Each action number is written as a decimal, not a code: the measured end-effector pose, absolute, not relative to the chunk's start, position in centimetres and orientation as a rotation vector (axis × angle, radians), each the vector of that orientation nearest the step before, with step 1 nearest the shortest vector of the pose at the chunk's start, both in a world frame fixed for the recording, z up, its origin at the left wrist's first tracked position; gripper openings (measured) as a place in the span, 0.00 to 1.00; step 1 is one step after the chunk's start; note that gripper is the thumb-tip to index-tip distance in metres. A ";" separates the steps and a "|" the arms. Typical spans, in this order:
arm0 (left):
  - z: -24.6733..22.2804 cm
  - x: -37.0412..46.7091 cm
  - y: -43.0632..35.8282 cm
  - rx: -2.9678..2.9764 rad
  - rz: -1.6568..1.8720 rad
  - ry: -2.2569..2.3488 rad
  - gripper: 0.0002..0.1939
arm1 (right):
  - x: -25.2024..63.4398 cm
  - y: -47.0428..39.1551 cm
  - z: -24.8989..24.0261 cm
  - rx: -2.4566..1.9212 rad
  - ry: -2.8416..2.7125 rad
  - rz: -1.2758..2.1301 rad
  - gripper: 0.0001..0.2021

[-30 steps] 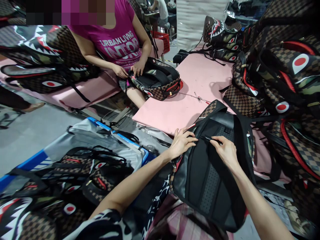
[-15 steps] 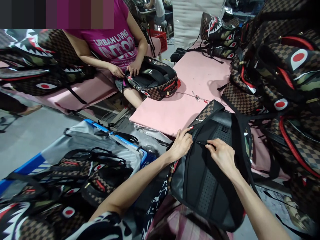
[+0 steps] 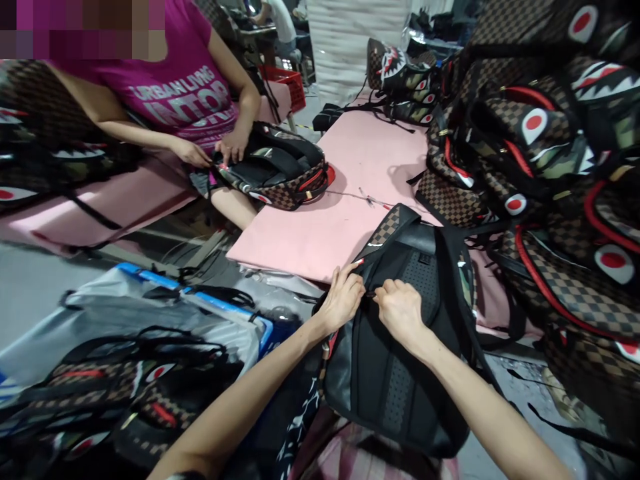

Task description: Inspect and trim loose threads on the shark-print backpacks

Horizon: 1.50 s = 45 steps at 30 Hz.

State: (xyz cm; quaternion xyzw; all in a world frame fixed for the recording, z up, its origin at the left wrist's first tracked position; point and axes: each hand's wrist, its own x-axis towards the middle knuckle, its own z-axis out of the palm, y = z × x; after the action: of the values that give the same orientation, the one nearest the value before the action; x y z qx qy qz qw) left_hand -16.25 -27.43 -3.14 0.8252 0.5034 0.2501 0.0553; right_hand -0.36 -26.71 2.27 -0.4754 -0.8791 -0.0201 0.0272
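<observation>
A black backpack (image 3: pixel 400 373) with brown checkered trim lies back panel up across my lap and the edge of the pink table. At its left edge, my left hand (image 3: pixel 343 300) is closed, fingers bent against a strap or seam there. My right hand (image 3: pixel 400 310) is closed just to the right, pinching over the back panel. Something small and dark shows between the two hands, too hidden to name. The fingertips of both hands nearly meet. A red-tipped item pokes out above my left fingers.
Across the pink table (image 3: pixel 345 220), a person in a magenta shirt handles another backpack (image 3: pixel 285 167). Small scissors (image 3: pixel 370 199) lie mid-table. Checkered bags (image 3: pixel 550 267) pile up at the right. A blue-edged bin (image 3: pixel 133 268) with more bags stands at the lower left.
My right hand has moved left, closer to my left hand, and the dark tool seen in it earlier is now mostly hidden. The whole view has shifted, so things appear further left.
</observation>
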 end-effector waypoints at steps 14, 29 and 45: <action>2.8 -19.0 -25.3 2.769 0.518 1.861 0.10 | 18.4 -30.2 1.5 -1.933 -1.496 0.449 0.22; 0.7 -0.3 -15.4 2.792 0.117 1.555 0.09 | 19.7 -28.3 -2.1 -1.784 -1.499 0.754 0.17; 0.3 -0.7 -12.7 2.223 0.221 1.408 0.04 | 24.5 -20.8 -5.6 -1.592 -1.618 0.486 0.07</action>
State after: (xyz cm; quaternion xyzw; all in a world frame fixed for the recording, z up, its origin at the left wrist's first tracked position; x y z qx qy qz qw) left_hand -0.72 -12.67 0.26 0.8156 0.5166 0.0810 0.2476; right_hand 24.49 -20.77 -5.62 -0.6288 -0.6393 0.1919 0.3988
